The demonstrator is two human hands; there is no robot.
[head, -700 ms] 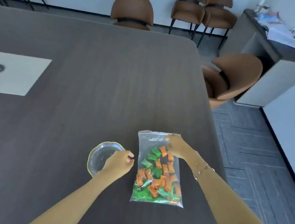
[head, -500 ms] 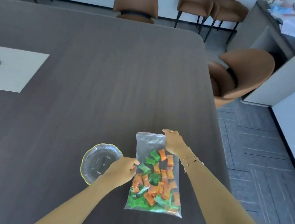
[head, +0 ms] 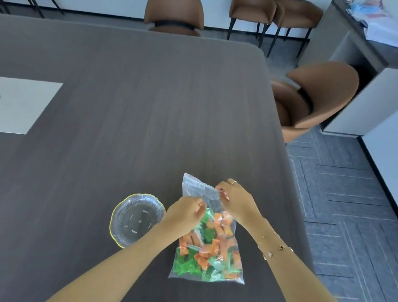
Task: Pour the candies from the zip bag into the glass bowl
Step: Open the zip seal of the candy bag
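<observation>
A clear zip bag [head: 209, 251] full of orange and green wrapped candies lies on the dark table, its top end lifted and crumpled. My right hand [head: 235, 199] pinches the bag's upper right edge near the zip strip. My left hand [head: 183, 215] grips the bag's left side just below the top. Just left of the bag sits a small glass bowl [head: 135, 219] with a yellow-tinted wavy rim and nothing visible in it; my left wrist covers its right edge.
The dark wooden table [head: 122, 117] ends at its right edge close to the bag. A pale inset panel [head: 17, 105] lies at the left. Brown chairs [head: 315, 97] stand to the right and behind; a grey cabinet [head: 377, 59] with papers is at the far right.
My left hand moved from beside the bowl onto the bag's left side. My right hand shifted to the bag's top edge, and the top of the bag is now raised and bunched.
</observation>
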